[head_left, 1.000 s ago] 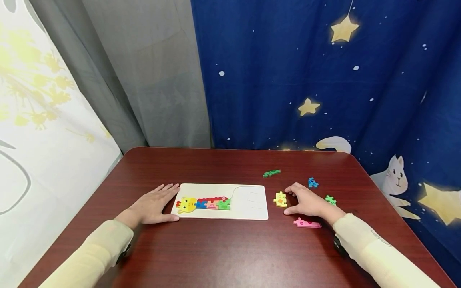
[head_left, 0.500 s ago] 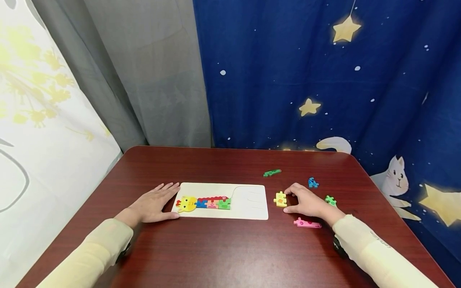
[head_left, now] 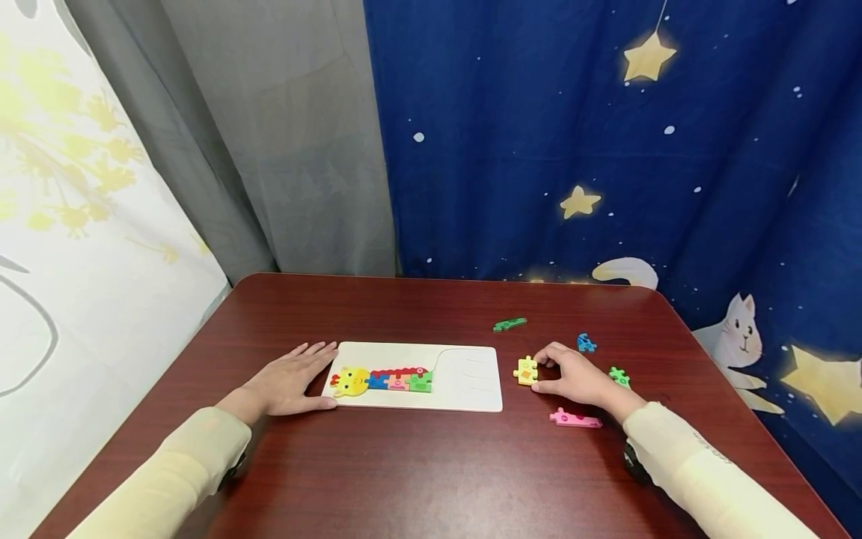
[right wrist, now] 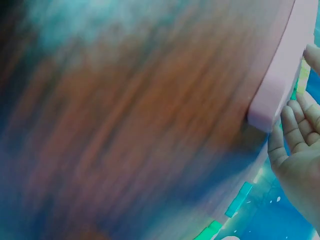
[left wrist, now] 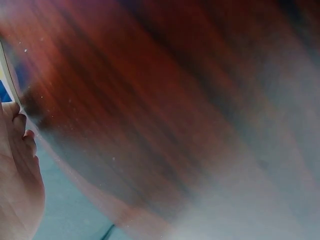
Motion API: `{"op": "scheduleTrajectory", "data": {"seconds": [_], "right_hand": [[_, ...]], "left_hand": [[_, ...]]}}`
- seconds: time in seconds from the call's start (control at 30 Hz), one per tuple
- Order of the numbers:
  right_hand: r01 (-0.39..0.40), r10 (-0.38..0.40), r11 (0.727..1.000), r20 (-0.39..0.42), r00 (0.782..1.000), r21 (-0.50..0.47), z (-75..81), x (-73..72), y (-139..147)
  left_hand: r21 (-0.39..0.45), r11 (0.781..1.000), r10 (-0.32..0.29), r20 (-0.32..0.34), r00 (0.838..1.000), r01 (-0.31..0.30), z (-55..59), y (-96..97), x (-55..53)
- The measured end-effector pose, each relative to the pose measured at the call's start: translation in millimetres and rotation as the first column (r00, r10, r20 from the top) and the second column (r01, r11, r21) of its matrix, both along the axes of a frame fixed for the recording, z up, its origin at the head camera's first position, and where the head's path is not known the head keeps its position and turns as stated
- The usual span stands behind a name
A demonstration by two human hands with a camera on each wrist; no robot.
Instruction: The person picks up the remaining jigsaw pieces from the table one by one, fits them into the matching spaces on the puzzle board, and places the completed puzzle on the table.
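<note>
A white puzzle board (head_left: 465, 389) lies on the table, with a yellow giraffe head piece (head_left: 349, 382) and a joined row of blue, pink and green pieces with a red strip set in it. My left hand (head_left: 289, 380) rests at the board's left end, fingers spread and straight, fingertips and thumb at its edge. To the right of the board, my right hand (head_left: 574, 376) pinches a yellow puzzle piece (head_left: 526, 370) by its right side between thumb and fingers. In the right wrist view the hand (right wrist: 300, 145) shows beside the large, near pink piece (right wrist: 280, 75).
Around the right hand lie a pink puzzle piece (head_left: 575, 418), a light green piece (head_left: 619, 376) and a blue piece (head_left: 586, 342). Farther back is a dark green piece (head_left: 509, 324). Curtains hang behind the brown table (head_left: 377, 471).
The right thumb has moved up against the yellow puzzle piece, closing the gap to the fingers. The piece has shifted very slightly. My left hand stays where it was.
</note>
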State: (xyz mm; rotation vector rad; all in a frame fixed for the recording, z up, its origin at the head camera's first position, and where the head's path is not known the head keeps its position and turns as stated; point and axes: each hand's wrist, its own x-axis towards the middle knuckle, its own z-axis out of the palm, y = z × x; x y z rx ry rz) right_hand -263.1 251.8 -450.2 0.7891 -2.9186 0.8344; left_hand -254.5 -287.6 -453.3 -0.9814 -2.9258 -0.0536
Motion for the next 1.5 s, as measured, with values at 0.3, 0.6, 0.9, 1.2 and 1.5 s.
{"op": "scheduleTrajectory", "data": {"seconds": [0.3, 0.6, 0.9, 1.2, 1.5], "right_hand": [[0.053, -0.047, 0.992, 0.055, 0.997, -0.113, 1.4, -1.2, 3.8], [0.11, -0.087, 0.975, 0.126, 0.988, -0.192, 7.3, -1.8, 2.5], [0.12, -0.089, 0.967, 0.143, 0.986, -0.226, 12.9, -0.8, -5.0], [0.085, -0.052, 0.964, 0.134, 0.99, -0.254, 9.7, 0.3, -15.4], [0.085, -0.051, 0.959, 0.13, 0.99, -0.27, 12.7, -1.8, -28.5]], "left_hand": [[-0.01, 1.0, -0.004, 0.002, 1.0, 0.004, 1.5, 0.0, 1.3], [-0.013, 1.0, -0.004, 0.005, 1.0, 0.004, 3.1, 0.9, 1.6], [-0.024, 1.0, -0.003, 0.013, 1.0, 0.003, 3.8, 1.1, 1.4], [-0.025, 1.0, -0.012, -0.001, 1.0, 0.012, 3.1, 1.6, 0.9], [-0.029, 1.0, 0.004, 0.023, 1.0, -0.003, 4.0, 1.9, 1.7]]}}
